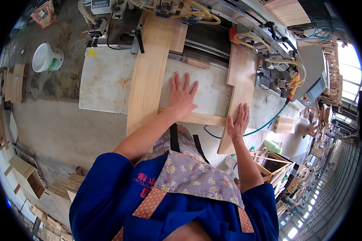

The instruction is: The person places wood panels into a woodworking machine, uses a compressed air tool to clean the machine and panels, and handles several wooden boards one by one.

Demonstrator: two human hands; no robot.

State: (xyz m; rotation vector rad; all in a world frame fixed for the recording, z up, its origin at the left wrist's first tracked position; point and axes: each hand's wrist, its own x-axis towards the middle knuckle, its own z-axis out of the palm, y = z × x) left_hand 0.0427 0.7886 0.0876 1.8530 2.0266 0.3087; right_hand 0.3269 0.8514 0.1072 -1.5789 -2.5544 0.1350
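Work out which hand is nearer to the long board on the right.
Right. The right hand lies on the near part of the long board, while the left hand is spread over the white tabletop, off to the board's left.

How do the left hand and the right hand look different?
The left hand spreads its fingers wide; the right hand has its fingers closer together. The left hand is over the white table; the right hand is on a board. Both are bare.

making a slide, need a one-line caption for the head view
Right hand on a wooden board, left hand spread over a pale worktop.
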